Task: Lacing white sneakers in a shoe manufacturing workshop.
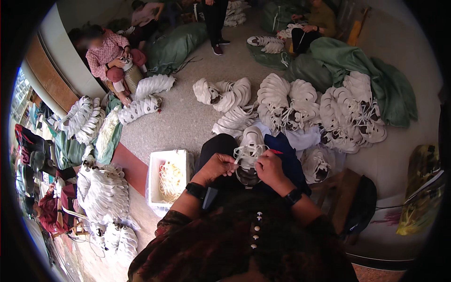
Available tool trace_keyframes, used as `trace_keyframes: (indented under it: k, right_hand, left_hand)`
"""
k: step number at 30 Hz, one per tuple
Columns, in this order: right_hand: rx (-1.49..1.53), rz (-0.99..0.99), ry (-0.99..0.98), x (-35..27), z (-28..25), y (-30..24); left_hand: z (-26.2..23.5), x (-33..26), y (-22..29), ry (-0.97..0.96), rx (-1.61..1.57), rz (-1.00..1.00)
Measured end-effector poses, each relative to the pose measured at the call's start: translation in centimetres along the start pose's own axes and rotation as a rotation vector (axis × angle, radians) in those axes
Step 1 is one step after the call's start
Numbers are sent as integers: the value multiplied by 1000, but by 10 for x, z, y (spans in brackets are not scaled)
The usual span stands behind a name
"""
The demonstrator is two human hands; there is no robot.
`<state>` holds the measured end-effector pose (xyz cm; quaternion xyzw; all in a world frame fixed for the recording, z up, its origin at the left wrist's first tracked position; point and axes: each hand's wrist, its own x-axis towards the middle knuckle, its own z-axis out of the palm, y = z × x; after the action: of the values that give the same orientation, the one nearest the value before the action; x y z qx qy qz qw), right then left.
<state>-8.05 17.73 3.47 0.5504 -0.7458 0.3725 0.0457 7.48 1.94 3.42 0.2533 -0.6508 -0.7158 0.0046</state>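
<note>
On the lap (217, 146) sits a white shoe (252, 136). The left hand (221, 166) seems to pinch its lace (247, 151); the right hand (270, 166) is curled closed, its hold hidden. It looks like lacing; next needs careful threading.

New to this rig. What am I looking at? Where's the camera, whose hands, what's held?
No robot here: these are a person's bare left hand and right hand. There is one picture, taken by a fisheye camera on that person's head, looking down; the lens bends straight edges near the rim.

A white shoe upper sits at the lap. The left hand's grip pinches a white shoelace; the right hand's fingers are curled at the upper's other side, but exactly what they hold is unclear.

To the left, a white bin holds loose laces. Stacked shoe uppers and green sacks lie on the floor, with other people farther off.
</note>
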Motion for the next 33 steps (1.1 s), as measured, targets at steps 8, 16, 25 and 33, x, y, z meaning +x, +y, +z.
trace_keyframes:
  k: [8, 16, 25, 33]
  right_hand:
    - [414, 178, -432, 9, 30, 3]
    - [837, 596, -608, 13, 35, -2]
    - [575, 620, -460, 16, 60, -8]
    - [370, 596, -385, 10, 66, -9]
  left_hand:
    - [-6, 15, -18, 360, -645, 362]
    - [6, 19, -21, 291, -315, 247]
    - [6, 34, -30, 292, -112, 278]
    - [7, 32, -34, 306, -87, 272]
